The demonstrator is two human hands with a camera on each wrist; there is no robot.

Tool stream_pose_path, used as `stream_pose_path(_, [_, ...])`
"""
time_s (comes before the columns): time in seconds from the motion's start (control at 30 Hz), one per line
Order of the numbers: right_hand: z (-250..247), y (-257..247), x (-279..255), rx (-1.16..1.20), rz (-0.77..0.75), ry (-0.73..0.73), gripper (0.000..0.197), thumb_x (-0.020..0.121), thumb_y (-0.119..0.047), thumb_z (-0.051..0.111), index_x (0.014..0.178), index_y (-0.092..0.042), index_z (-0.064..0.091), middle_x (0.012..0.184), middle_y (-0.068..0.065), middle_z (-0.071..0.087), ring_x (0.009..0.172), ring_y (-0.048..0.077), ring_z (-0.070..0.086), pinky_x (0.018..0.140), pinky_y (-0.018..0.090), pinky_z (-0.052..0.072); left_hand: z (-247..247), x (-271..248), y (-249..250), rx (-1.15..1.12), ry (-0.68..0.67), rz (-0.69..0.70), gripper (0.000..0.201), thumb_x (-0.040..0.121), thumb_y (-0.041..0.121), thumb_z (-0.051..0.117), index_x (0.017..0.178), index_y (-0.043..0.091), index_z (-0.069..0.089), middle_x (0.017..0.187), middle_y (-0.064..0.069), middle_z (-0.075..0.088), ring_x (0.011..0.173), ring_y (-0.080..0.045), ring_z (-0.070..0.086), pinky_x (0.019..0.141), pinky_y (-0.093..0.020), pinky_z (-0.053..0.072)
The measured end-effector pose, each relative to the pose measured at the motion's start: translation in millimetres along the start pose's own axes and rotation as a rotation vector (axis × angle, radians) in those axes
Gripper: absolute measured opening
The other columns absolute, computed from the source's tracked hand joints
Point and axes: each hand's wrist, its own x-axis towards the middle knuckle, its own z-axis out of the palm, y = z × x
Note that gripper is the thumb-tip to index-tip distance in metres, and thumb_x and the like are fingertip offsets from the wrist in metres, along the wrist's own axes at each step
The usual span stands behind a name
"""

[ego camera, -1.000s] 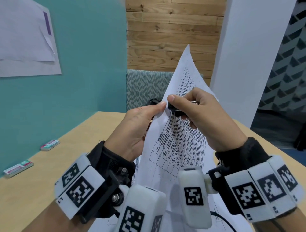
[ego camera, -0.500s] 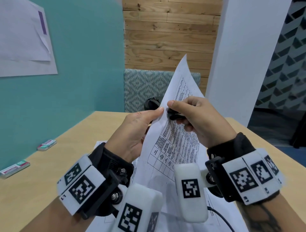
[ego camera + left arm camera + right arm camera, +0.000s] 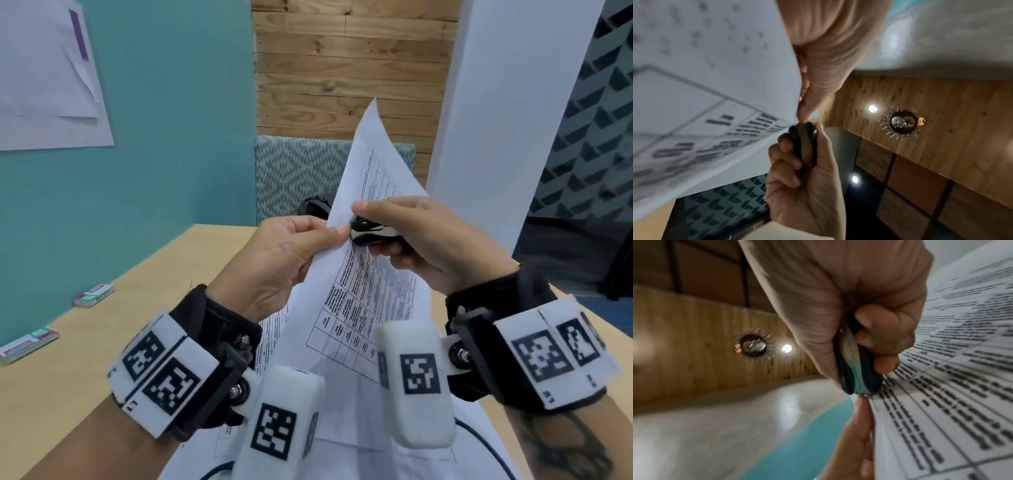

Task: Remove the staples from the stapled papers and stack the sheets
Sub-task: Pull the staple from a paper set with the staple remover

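Stapled papers [image 3: 363, 294] sit mid-frame, left hand [image 3: 281, 260] pinching their edge, right hand [image 3: 428, 240] squeezing the staple remover [image 3: 371, 233] there — unstapling apparently underway, stacking still ahead.

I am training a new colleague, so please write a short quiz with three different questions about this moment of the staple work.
1. True or false: the printed sheets lie flat on the table.
2. Which hand holds the black staple remover: A left, B right?
3. Fill in: the left hand pinches the sheets at their ___.

Key: 1 false, they are held up. 2 B, the right hand. 3 edge, beside the remover.
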Motion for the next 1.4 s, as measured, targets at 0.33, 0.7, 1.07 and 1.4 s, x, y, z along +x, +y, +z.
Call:
stream_pose_path(0.33, [1.0, 0.0, 0.9, 0.093, 0.060, -0.008, 0.024, 0.089, -0.021, 0.058, 0.066, -0.011, 0.055, 0.057, 0.004, 0.054, 0.043, 0.009, 0.037, 0.029, 0.012, 0.018, 3.0, -2.4, 3.4, -0.023, -0.042, -0.036, 0.011, 0.085, 0.008, 0.056, 0.089, -0.002, 0.056, 0.090, -0.024, 0.062, 0.078, -0.028, 0.058, 0.080, -0.041, 0.051])
stream_pose_path(0.7, [12.3, 8.4, 3.1, -0.339, -0.170, 0.209, 0.024, 0.080, -0.029, 0.067, 0.067, -0.013, 0.054, 0.075, 0.008, 0.070, 0.056, 0.013, 0.051, 0.046, 0.022, 0.031, 3.4, -3.2, -4.5, 0.249, 0.088, 0.140, 0.018, 0.084, 0.009, 0.061, 0.068, 0.005, 0.053, 0.066, -0.010, 0.047, 0.051, -0.012, 0.043, 0.045, -0.014, 0.034])
stream_pose_path(1.07, [8.7, 6.0, 3.7, -0.403, -0.257, 0.243, 0.023, 0.080, -0.026, 0.064, 0.068, -0.006, 0.059, 0.073, 0.006, 0.072, 0.067, 0.021, 0.064, 0.057, 0.037, 0.051, 0.3, 0.1, -8.3, 0.218, 0.123, 0.100, 0.020, 0.083, 0.005, 0.059, 0.064, 0.006, 0.051, 0.069, -0.015, 0.051, 0.058, -0.020, 0.048, 0.057, -0.026, 0.040])
stream_pose_path(1.4, [-25.0, 17.6, 9.9, -0.548, -0.040, 0.148, 0.039, 0.077, -0.046, 0.068, 0.079, -0.010, 0.056, 0.077, 0.009, 0.071, 0.067, 0.018, 0.055, 0.053, 0.027, 0.034, -18.2, 6.9, 1.7, 0.179, 0.201, 0.074, 0.022, 0.085, -0.005, 0.053, 0.068, 0.009, 0.050, 0.065, -0.009, 0.054, 0.050, -0.017, 0.051, 0.052, -0.023, 0.043])
